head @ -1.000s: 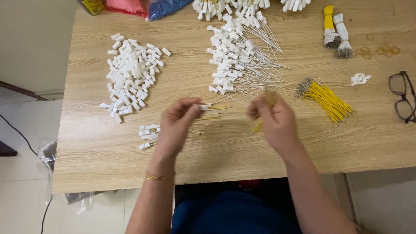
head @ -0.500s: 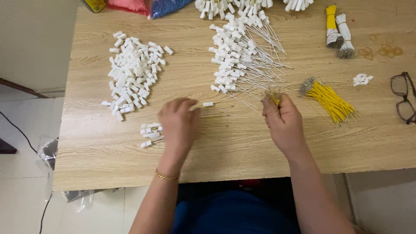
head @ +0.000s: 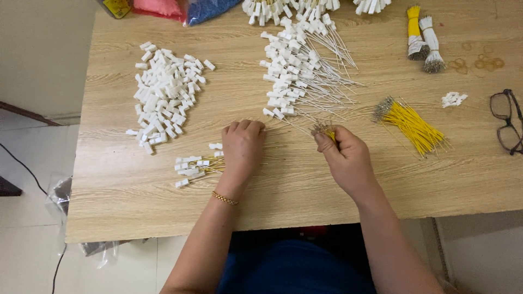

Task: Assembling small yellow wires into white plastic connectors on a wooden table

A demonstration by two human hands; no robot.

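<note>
My left hand [head: 242, 148] rests palm-down on the wooden table [head: 305, 190], fingers curled, beside a small row of white connectors with yellow wires [head: 197, 165]; what it holds is hidden. My right hand [head: 344, 159] is closed around a small bunch of yellow wires [head: 324, 130], whose metal tips stick up above my fingers. A pile of white connectors with thin white wires [head: 298, 77] lies just beyond both hands. A loose bundle of yellow wires [head: 412, 124] lies to the right of my right hand.
A heap of bare white connectors [head: 165, 93] sits at the left. Tied yellow and white wire bundles [head: 425, 39] lie at the back right, with rubber bands [head: 479, 61] next to them. Glasses [head: 506, 122] lie at the right edge. A few white pieces [head: 453, 99] lie nearby. Coloured bags [head: 174, 7] are at the back.
My left hand has moved down and left onto the table beside the small row of wired connectors. My right hand still grips the yellow wires and has barely shifted.
</note>
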